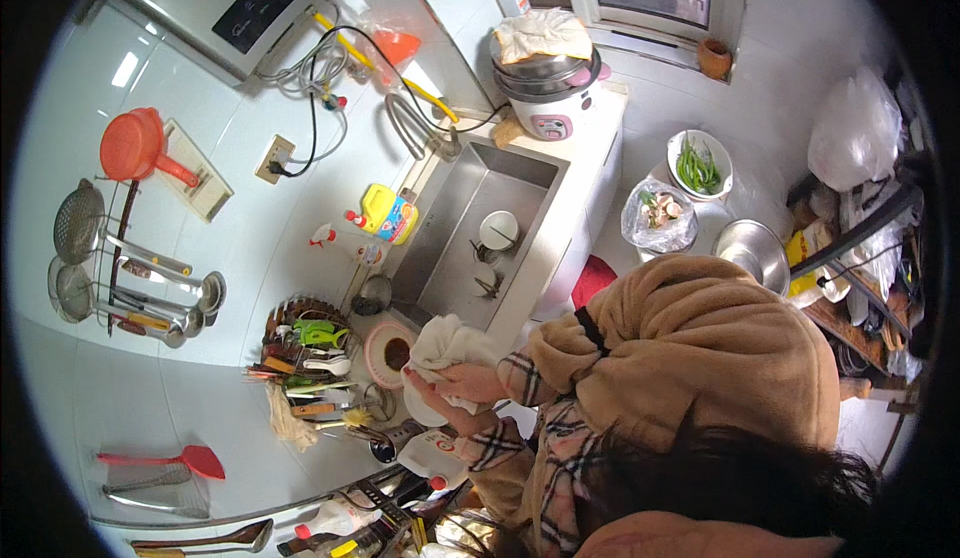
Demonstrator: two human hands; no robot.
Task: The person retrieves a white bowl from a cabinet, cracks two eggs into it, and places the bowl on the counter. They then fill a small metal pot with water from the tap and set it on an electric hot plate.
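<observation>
My right hand [474, 383], in a plaid cuff under a brown sleeve, is closed on a bunched white cloth [448, 343]. Just below it, my left hand [462, 416] grips a white plate [420, 406]. The cloth lies against the plate and partly covers it, along with some of the fingers. Next to the cloth is a pink-rimmed bowl [374, 358] with something dark inside. Beyond my hands is a steel sink [445, 258] holding a white bowl [498, 226] and small utensils [486, 280].
Along the wall stand a yellow detergent bottle [385, 213], a spray bottle [345, 243] and a crowded utensil holder [310, 343]. A rice cooker [548, 113] is past the sink. At right are a bowl of green peppers [700, 168] and a steel basin [750, 255]. A white jug [432, 458] stands near my left arm.
</observation>
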